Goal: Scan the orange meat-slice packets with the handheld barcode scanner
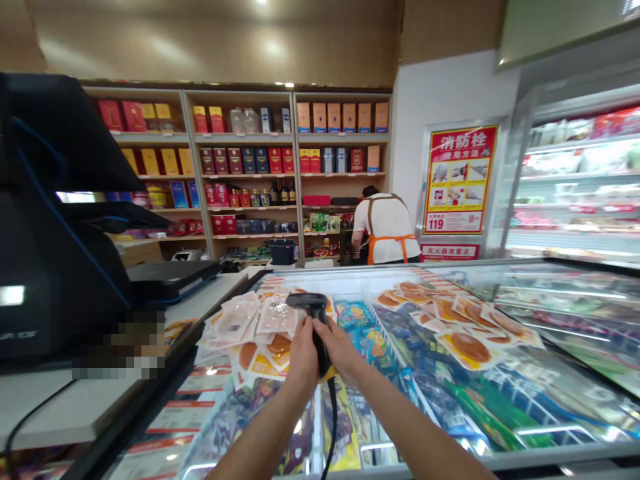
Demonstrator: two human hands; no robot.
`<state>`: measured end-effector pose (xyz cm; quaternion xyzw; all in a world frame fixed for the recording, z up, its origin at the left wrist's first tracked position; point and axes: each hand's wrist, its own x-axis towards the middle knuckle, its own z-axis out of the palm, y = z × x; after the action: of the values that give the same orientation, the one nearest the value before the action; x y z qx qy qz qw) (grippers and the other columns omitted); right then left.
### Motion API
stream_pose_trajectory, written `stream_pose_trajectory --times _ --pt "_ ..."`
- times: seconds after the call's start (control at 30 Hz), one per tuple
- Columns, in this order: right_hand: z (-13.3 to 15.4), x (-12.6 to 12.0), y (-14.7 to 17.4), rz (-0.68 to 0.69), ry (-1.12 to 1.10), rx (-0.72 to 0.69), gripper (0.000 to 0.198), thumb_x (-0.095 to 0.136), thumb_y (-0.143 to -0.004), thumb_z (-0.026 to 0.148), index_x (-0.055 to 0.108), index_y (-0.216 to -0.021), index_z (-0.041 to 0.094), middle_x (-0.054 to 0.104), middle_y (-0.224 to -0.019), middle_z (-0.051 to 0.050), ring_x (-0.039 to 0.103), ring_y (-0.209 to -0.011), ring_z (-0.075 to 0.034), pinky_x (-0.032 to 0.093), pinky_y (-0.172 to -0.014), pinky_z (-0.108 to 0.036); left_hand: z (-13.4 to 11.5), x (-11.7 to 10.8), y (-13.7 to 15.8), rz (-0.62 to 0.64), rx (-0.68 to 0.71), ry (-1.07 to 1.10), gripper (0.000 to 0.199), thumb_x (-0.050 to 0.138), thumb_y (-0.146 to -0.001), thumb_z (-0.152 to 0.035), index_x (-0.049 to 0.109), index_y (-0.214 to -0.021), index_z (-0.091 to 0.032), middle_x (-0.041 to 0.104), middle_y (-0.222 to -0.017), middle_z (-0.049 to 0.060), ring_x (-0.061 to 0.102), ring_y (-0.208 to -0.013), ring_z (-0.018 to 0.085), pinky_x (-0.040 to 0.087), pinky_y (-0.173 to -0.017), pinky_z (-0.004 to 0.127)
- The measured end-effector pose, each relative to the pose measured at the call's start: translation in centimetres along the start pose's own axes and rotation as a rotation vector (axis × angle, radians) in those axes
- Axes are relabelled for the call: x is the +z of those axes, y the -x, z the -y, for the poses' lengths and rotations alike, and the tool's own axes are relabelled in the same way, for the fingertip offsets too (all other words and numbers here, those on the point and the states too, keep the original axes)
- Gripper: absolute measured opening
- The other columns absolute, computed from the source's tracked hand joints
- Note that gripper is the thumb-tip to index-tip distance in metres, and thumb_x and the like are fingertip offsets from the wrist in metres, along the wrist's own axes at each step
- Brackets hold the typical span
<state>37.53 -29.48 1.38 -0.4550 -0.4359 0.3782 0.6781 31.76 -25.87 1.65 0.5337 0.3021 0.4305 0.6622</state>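
A black handheld barcode scanner [320, 333] is held upright between both hands, its head tilted forward and its cable hanging down. My left hand [303, 350] wraps the handle from the left side, fingers closed. From the right, my right hand [341, 348] grips the same handle. Just beyond and left of the scanner lies a pile of flat sealed packets [235, 320], some showing pale backs and others orange-brown rounds. A second spread of such packets [467, 347] rests to the right on the freezer's glass top.
Under the glass of the chest freezer [370, 470] are bagged goods in wire baskets. A black checkout terminal [60, 267] stands on the white counter [45, 407] at left. Beyond the freezer, a person in an orange apron [387, 227] bends by the shelves of boxes [245, 160].
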Motion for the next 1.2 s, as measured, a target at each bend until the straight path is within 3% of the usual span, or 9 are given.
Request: stream_pose_trajectory --times 0.1,0.2,0.3,0.4,0.57,0.7,0.83,0.97,1.2 --pt "1.8 -4.7 0.8 0.028 -0.002 0.15 0.038 0.045 -0.068 0.043 0.043 -0.1 0.022 0.06 -0.076 -0.001 0.055 -0.053 -0.012 0.043 -0.046 -0.024 0.5 3.0 0.0 0.139 0.041 -0.002 0.032 0.044 -0.07 -0.038 0.05 -0.092 -0.016 0.061 -0.079 0.004 0.057 -0.072 0.015 0.041 -0.064 0.025" --pt "3.3 -10.5 2.7 0.038 0.089 0.209 0.029 0.047 -0.066 0.038 0.046 -0.09 0.02 0.06 -0.071 -0.001 0.054 -0.045 -0.011 0.038 -0.037 -0.02 1.7 5.0 -0.2 0.348 0.085 -0.341 0.029 0.046 -0.068 -0.034 0.053 -0.089 -0.015 0.062 -0.08 0.005 0.057 -0.074 0.017 0.04 -0.064 0.027" --pt "4.5 -16.5 5.1 -0.075 0.174 0.207 0.021 0.049 -0.065 0.034 0.046 -0.08 0.019 0.061 -0.068 -0.001 0.052 -0.043 -0.009 0.037 -0.036 -0.019 4.2 6.9 -1.0 0.458 0.12 -0.619 0.025 0.049 -0.064 -0.034 0.058 -0.078 -0.015 0.063 -0.078 0.008 0.056 -0.074 0.022 0.04 -0.066 0.032" --pt "6.2 -21.7 7.6 -0.241 0.193 0.202 0.021 0.05 -0.065 0.036 0.049 -0.074 0.018 0.06 -0.062 -0.001 0.049 -0.042 -0.009 0.036 -0.037 -0.02 6.5 10.0 -1.8 0.481 0.214 -0.691 0.027 0.051 -0.061 -0.032 0.06 -0.081 -0.015 0.06 -0.09 0.013 0.051 -0.088 0.028 0.034 -0.079 0.038" --pt "9.7 -28.0 12.5 -0.531 0.214 0.168 0.025 0.049 -0.064 0.041 0.053 -0.069 0.018 0.054 -0.049 -0.001 0.045 -0.039 -0.01 0.033 -0.036 -0.021 7.8 19.4 -2.4 0.636 0.429 -0.764 0.051 0.056 -0.058 -0.034 0.051 -0.106 -0.017 0.044 -0.118 0.011 0.033 -0.111 0.027 0.02 -0.094 0.036" --pt "11.1 -31.3 16.1 -0.676 0.212 0.222 0.03 0.049 -0.062 0.045 0.055 -0.068 0.017 0.051 -0.045 -0.002 0.044 -0.038 -0.011 0.033 -0.035 -0.022 8.7 28.5 -3.3 0.799 0.701 -1.011 0.07 0.051 -0.058 -0.051 0.035 -0.119 -0.021 0.022 -0.132 0.012 0.016 -0.119 0.032 0.015 -0.092 0.048" --pt "10.8 -33.7 17.7 -0.782 0.121 0.246 0.031 0.05 -0.06 0.047 0.056 -0.069 0.018 0.052 -0.045 -0.004 0.043 -0.038 -0.012 0.034 -0.035 -0.024 11.0 34.0 -5.3 0.896 0.77 -1.203 0.08 0.052 -0.048 -0.062 0.035 -0.118 -0.027 0.023 -0.131 0.011 0.012 -0.117 0.039 0.007 -0.087 0.059" --pt "10.4 -34.3 16.3 -0.748 0.056 0.261 0.029 0.054 -0.059 0.044 0.055 -0.069 0.017 0.052 -0.045 -0.003 0.044 -0.038 -0.011 0.033 -0.034 -0.021 12.6 33.4 -6.9 0.987 0.772 -1.369 0.076 0.044 -0.05 -0.067 0.037 -0.116 -0.03 0.036 -0.124 0.009 0.023 -0.113 0.038 0.016 -0.084 0.058" --pt "10.5 -29.1 11.5 -0.489 0.045 0.229 0.025 0.052 -0.065 0.038 0.053 -0.073 0.014 0.053 -0.045 0.0 0.046 -0.039 -0.009 0.034 -0.036 -0.019 10.3 25.2 -6.8 0.938 0.716 -1.525 0.067 0.033 -0.06 -0.065 0.035 -0.117 -0.03 0.045 -0.117 0.007 0.033 -0.109 0.031 0.021 -0.085 0.054"
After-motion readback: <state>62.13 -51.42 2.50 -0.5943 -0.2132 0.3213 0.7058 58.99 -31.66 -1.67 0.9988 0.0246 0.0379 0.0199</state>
